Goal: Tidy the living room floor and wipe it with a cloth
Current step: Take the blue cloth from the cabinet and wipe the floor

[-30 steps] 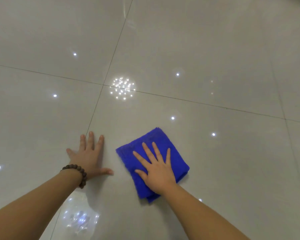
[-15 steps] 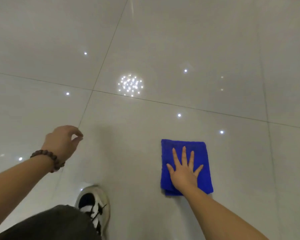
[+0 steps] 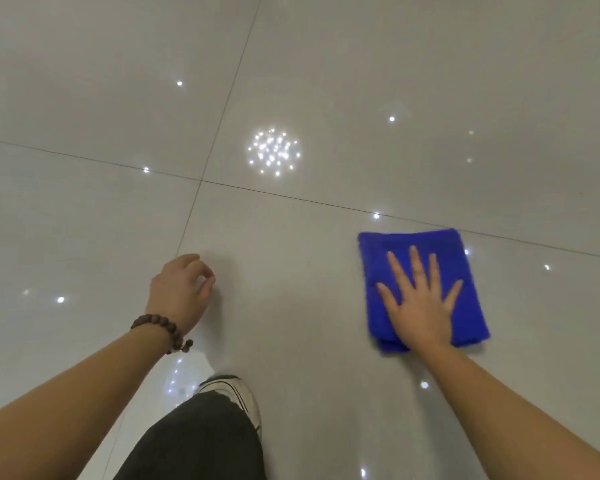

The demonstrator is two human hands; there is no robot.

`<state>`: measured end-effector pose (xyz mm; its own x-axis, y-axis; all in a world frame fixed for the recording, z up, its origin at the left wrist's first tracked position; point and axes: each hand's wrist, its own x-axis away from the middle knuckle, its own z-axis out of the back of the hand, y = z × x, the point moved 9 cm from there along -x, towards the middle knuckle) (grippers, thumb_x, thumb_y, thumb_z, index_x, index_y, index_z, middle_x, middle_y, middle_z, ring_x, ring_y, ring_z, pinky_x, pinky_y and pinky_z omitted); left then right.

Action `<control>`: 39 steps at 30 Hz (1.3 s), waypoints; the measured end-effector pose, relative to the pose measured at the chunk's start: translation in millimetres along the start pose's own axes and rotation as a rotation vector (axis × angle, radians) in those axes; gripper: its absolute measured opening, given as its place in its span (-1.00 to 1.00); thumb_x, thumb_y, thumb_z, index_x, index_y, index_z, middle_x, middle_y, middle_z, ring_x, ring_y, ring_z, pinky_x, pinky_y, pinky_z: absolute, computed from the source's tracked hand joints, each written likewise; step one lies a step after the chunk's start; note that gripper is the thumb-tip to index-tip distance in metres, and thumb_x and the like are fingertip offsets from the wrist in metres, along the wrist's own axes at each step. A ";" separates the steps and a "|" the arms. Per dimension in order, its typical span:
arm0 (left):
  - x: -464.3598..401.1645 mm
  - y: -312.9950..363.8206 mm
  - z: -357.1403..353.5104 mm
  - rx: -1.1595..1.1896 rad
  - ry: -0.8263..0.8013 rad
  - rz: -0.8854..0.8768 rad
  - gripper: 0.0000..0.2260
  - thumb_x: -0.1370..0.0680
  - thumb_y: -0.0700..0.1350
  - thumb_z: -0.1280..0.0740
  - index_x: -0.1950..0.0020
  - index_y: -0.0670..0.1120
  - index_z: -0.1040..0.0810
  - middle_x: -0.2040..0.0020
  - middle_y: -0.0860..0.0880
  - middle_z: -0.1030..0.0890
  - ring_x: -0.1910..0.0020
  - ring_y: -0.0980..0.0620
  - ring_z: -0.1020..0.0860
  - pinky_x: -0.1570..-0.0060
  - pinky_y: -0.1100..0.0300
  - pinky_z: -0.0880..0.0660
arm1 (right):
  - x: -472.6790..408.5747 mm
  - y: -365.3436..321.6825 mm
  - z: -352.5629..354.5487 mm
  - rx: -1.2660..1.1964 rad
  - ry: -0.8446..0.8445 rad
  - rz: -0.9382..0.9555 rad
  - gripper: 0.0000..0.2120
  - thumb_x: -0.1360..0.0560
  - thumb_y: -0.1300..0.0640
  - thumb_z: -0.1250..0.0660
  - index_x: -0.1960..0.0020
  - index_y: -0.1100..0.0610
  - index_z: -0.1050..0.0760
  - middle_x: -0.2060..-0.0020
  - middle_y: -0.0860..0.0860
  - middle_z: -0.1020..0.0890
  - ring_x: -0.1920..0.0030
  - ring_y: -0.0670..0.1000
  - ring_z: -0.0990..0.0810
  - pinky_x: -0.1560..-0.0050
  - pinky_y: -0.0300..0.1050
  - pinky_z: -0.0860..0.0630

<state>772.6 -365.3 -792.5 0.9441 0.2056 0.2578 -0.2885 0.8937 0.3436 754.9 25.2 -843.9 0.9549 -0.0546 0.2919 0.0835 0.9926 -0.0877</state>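
Right hand (image 3: 420, 306) fingers spread, flat on folded cloth (image 3: 465, 258); left hand (image 3: 181, 289) loosely curled, empty. Risk: palm slips on glossy floor (image 3: 291, 81), cloth unfolds.

Person seen from a head-worn camera. Both forearms are bare, with no sleeve in view on either. The left hand (image 3: 181, 289) and right hand (image 3: 421, 306) carry no gloves and no rings that can be made out. A bracelet (image 3: 163, 332) of round, dark brown beads encircles the left wrist; a small cluster of similar beads hangs from it on the side facing the thumb. The right wrist is unadorned. A dark grey-black trouser leg (image 3: 194, 441) of plain, loose fabric occupies the lower middle of the view. Beyond its hem shows a shoe (image 3: 238, 393): a white low sneaker with a white toe cap, pale sole edge and a dark band near the top.
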 end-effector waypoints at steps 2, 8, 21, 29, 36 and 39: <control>-10.2 -6.7 -15.0 -0.049 -0.039 -0.053 -0.78 -0.49 -0.06 -0.39 -0.10 -0.09 -0.57 -0.32 -0.19 -0.45 -0.33 -0.23 -0.38 -0.23 -0.15 -0.36 | -13.1 67.7 14.1 -0.096 -0.043 -0.331 -0.41 -0.52 -0.32 0.10 -0.51 -0.24 0.12 -0.53 -0.12 0.14 -0.53 0.05 0.18 -0.38 0.43 0.16; -8.7 -26.0 -51.9 -0.224 -0.213 -0.025 -0.24 -0.44 0.41 -0.04 -0.55 0.11 0.04 -0.57 -0.02 0.13 -0.53 -0.10 0.17 -0.43 -0.22 0.09 | -24.5 -115.0 0.9 -0.016 0.070 0.035 -0.42 -0.54 -0.30 0.09 -0.52 -0.20 0.03 -0.54 -0.05 0.02 -0.53 0.13 0.10 -0.38 0.43 0.21; -3.5 -31.6 -68.1 -0.283 -0.331 -0.079 -0.05 -0.31 0.57 0.05 -0.38 0.15 0.57 -0.38 0.01 0.61 -0.38 -0.10 0.55 -0.34 -0.28 0.39 | -99.9 -30.1 35.5 -0.156 0.004 -0.529 -0.40 -0.55 -0.32 0.12 -0.53 -0.19 0.15 -0.54 -0.08 0.15 -0.52 0.09 0.22 -0.36 0.44 0.24; -4.0 -31.7 -66.9 -0.293 -0.295 -0.106 -0.03 -0.30 0.58 0.02 -0.56 0.04 -0.01 -0.56 -0.09 0.02 -0.52 -0.17 0.03 -0.31 -0.35 0.01 | -89.7 -323.4 -5.2 0.202 -0.058 0.594 -0.43 -0.53 -0.34 0.22 -0.51 -0.24 0.18 -0.54 -0.10 0.17 -0.52 0.09 0.25 -0.37 0.40 0.29; -2.3 -31.8 -64.0 -0.301 -0.234 -0.127 -0.05 -0.32 0.58 0.04 -0.56 0.08 0.11 -0.57 -0.05 0.18 -0.53 -0.15 0.16 -0.33 -0.33 0.09 | -149.9 -118.5 32.2 -0.009 -0.001 -0.056 -0.41 -0.53 -0.34 0.11 -0.50 -0.27 0.14 -0.54 -0.13 0.12 -0.53 0.03 0.20 -0.40 0.39 0.22; -3.1 -23.4 -58.1 -0.272 -0.193 -0.098 -0.10 -0.37 0.53 0.01 -0.56 0.04 0.00 -0.57 -0.12 0.05 -0.53 -0.17 0.11 -0.35 -0.35 0.06 | -123.3 -61.3 31.8 -0.107 0.007 -0.315 -0.40 -0.53 -0.35 0.14 -0.51 -0.24 0.17 -0.54 -0.10 0.15 -0.52 0.04 0.22 -0.39 0.41 0.20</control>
<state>785.7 -363.6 -853.8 0.9101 0.0574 0.4105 -0.1201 0.9844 0.1287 623.1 -25.5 -844.2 0.8794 -0.3577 0.3142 0.4038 0.9100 -0.0942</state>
